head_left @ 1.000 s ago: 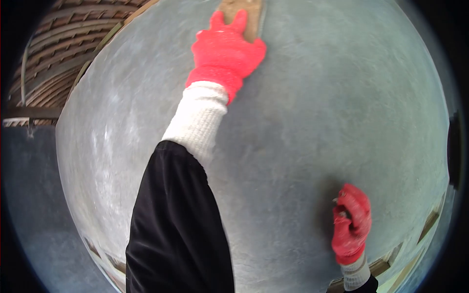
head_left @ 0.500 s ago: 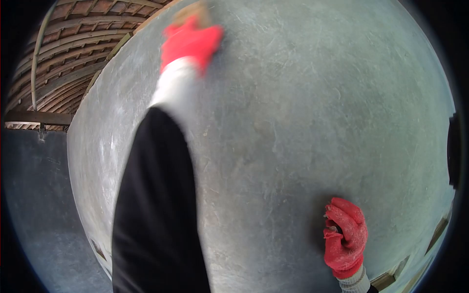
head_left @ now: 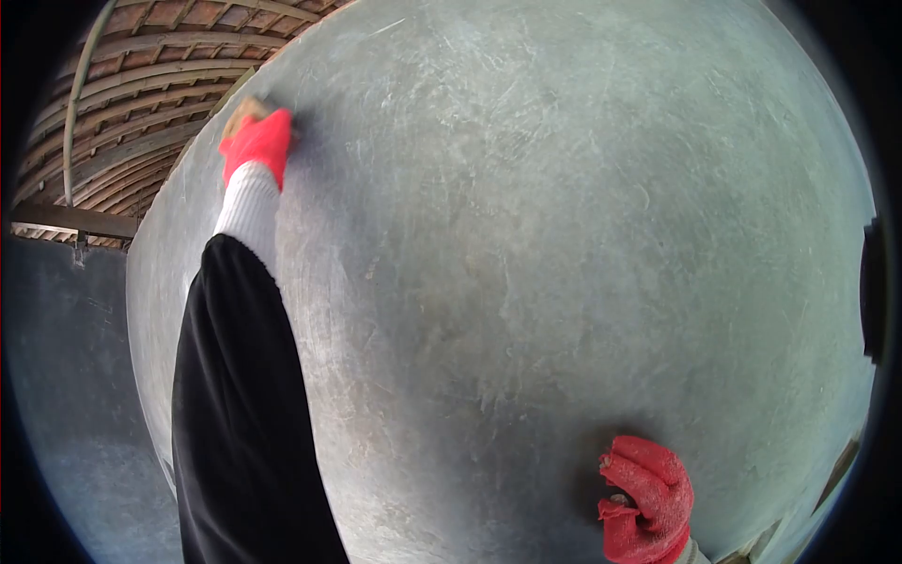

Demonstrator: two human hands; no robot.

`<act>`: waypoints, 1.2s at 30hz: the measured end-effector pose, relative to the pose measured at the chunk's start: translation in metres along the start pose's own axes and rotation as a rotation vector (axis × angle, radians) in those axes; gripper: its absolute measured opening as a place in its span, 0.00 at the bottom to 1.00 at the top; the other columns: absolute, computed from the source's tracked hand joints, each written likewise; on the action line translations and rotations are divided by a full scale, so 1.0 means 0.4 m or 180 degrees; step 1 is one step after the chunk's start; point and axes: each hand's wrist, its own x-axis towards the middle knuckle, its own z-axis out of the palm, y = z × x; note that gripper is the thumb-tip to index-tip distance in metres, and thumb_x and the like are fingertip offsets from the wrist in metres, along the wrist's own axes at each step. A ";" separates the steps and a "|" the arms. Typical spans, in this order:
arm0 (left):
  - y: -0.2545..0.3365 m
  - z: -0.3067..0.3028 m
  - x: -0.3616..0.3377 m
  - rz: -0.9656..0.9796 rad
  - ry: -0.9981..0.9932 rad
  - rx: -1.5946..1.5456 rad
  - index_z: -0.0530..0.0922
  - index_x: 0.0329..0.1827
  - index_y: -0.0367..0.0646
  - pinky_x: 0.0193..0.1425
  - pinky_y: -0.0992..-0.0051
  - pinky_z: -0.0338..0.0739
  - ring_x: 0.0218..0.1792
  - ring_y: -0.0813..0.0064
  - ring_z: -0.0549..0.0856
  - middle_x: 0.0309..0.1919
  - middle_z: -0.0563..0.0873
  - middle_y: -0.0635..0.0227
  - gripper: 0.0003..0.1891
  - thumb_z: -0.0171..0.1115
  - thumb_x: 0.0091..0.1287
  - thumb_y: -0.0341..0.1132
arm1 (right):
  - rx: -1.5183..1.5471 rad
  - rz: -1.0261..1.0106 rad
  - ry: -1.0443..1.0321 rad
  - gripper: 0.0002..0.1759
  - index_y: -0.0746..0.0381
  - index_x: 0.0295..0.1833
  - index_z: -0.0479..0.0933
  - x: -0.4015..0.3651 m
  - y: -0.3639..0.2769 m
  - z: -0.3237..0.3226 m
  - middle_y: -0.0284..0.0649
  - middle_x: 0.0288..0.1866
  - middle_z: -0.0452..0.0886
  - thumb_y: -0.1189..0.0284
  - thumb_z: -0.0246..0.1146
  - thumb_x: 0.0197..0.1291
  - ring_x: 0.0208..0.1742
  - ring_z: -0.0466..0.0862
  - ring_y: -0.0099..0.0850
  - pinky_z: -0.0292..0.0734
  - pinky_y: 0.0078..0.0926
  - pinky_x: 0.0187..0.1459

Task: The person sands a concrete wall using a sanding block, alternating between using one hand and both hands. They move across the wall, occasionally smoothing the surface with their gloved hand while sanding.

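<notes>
My left hand (head_left: pixel 257 148), in a red-coated glove with a white knitted cuff, reaches high up the grey plastered wall (head_left: pixel 526 263). Its fingers are closed around a tan block (head_left: pixel 246 115) held against the wall; blur hides whether it is wood or sponge. Low on the right, my right hand (head_left: pixel 653 503) wears a matching glove dusted with pale powder. Its fingers and thumb curl towards each other close to the wall, and I cannot make out what, if anything, is inside them.
Wooden rafters and tiles (head_left: pixel 169 80) of a sloping roof show at the upper left, above a wooden beam (head_left: pixel 75 220). A darker wall (head_left: pixel 70 376) stands at the left. At the right edge is a dark object (head_left: pixel 873 291).
My left hand has moved left and downward across the wall with the tan block. Lower in view now, my right hand has shifted slightly left and stays curled.
</notes>
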 end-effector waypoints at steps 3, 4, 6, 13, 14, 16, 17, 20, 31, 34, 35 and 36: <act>0.239 0.050 -0.141 0.0952 -0.0050 0.0168 0.80 0.60 0.48 0.65 0.60 0.73 0.59 0.52 0.81 0.62 0.79 0.54 0.30 0.58 0.57 0.54 | -0.0174 -0.0012 -0.0055 0.19 0.63 0.55 0.81 0.000 -0.002 -0.006 0.51 0.58 0.81 0.80 0.57 0.57 0.48 0.85 0.44 0.81 0.32 0.48; 0.308 0.074 -0.166 0.1532 -0.0220 -0.0244 0.81 0.52 0.43 0.56 0.63 0.76 0.46 0.62 0.84 0.43 0.86 0.55 0.25 0.61 0.62 0.54 | -0.0169 -0.0034 -0.0064 0.19 0.63 0.55 0.81 0.002 -0.007 -0.011 0.51 0.58 0.81 0.80 0.57 0.57 0.48 0.85 0.44 0.81 0.32 0.48; 0.444 0.081 -0.277 0.1795 -0.0176 -0.0130 0.73 0.71 0.52 0.71 0.62 0.68 0.68 0.49 0.73 0.72 0.68 0.48 0.34 0.55 0.60 0.53 | -0.0333 0.0166 -0.0202 0.19 0.64 0.55 0.81 -0.001 -0.016 -0.021 0.51 0.58 0.81 0.80 0.57 0.59 0.50 0.85 0.42 0.82 0.30 0.47; -0.006 -0.054 -0.089 0.0122 -0.0116 -0.0377 0.79 0.60 0.46 0.63 0.61 0.73 0.61 0.55 0.80 0.60 0.80 0.51 0.28 0.57 0.59 0.50 | -0.0080 0.0466 -0.0054 0.17 0.61 0.54 0.79 -0.051 0.004 -0.015 0.51 0.56 0.79 0.60 0.57 0.70 0.37 0.82 0.33 0.78 0.27 0.36; -0.219 -0.075 0.022 0.0533 -0.0174 0.0559 0.79 0.60 0.46 0.61 0.65 0.74 0.58 0.61 0.82 0.57 0.83 0.54 0.26 0.56 0.60 0.49 | 0.0051 0.0421 -0.0189 0.16 0.63 0.55 0.80 -0.029 -0.005 -0.027 0.51 0.57 0.79 0.70 0.57 0.65 0.44 0.83 0.37 0.80 0.28 0.42; -0.395 -0.203 -0.068 -0.0286 -0.0354 0.0129 0.76 0.68 0.51 0.59 0.67 0.75 0.57 0.65 0.82 0.56 0.83 0.55 0.29 0.59 0.62 0.48 | 0.0224 0.0411 -0.0322 0.18 0.65 0.55 0.81 -0.011 -0.020 -0.041 0.52 0.59 0.80 0.79 0.57 0.60 0.51 0.84 0.41 0.83 0.29 0.47; -0.380 -0.193 -0.109 -0.0288 -0.0348 0.0171 0.76 0.68 0.51 0.59 0.67 0.75 0.57 0.65 0.82 0.56 0.83 0.55 0.29 0.59 0.62 0.48 | 0.0136 0.0426 -0.0362 0.17 0.66 0.56 0.81 -0.004 -0.024 -0.041 0.52 0.59 0.80 0.77 0.57 0.62 0.51 0.84 0.41 0.83 0.28 0.46; -0.291 -0.165 -0.190 -0.0592 0.0409 -0.0304 0.68 0.75 0.49 0.68 0.68 0.70 0.64 0.60 0.77 0.67 0.73 0.49 0.41 0.67 0.56 0.53 | -0.0133 0.0305 -0.0414 0.17 0.66 0.57 0.80 0.005 -0.039 -0.031 0.53 0.59 0.79 0.71 0.56 0.67 0.51 0.84 0.40 0.84 0.28 0.45; -0.260 -0.175 -0.235 -0.0141 -0.0171 -0.0954 0.73 0.71 0.55 0.57 0.67 0.78 0.59 0.64 0.79 0.65 0.70 0.58 0.33 0.67 0.61 0.50 | -0.0956 0.0180 -0.0050 0.25 0.70 0.58 0.78 -0.027 -0.021 -0.016 0.57 0.59 0.78 0.58 0.50 0.75 0.46 0.84 0.43 0.85 0.34 0.43; -0.519 -0.285 -0.217 -0.1348 0.0445 0.0045 0.67 0.75 0.55 0.55 0.69 0.80 0.57 0.68 0.79 0.67 0.63 0.55 0.35 0.64 0.62 0.43 | -0.0618 0.0450 0.0191 0.24 0.66 0.59 0.77 -0.059 0.003 0.005 0.54 0.60 0.77 0.57 0.51 0.74 0.45 0.82 0.38 0.80 0.31 0.42; -0.519 -0.285 -0.225 -0.1325 0.0433 0.0093 0.69 0.73 0.54 0.53 0.68 0.81 0.58 0.66 0.78 0.69 0.57 0.52 0.33 0.64 0.61 0.43 | -0.0450 0.0568 0.0367 0.24 0.62 0.59 0.77 -0.069 0.012 0.011 0.50 0.63 0.75 0.55 0.51 0.72 0.43 0.80 0.32 0.75 0.27 0.40; -0.505 -0.274 -0.205 -0.1293 0.0441 0.0088 0.69 0.73 0.54 0.53 0.68 0.81 0.58 0.66 0.78 0.69 0.57 0.52 0.33 0.64 0.61 0.43 | -0.0443 0.0569 0.0399 0.24 0.62 0.59 0.77 -0.077 0.017 0.012 0.50 0.63 0.75 0.55 0.51 0.72 0.43 0.80 0.32 0.75 0.27 0.40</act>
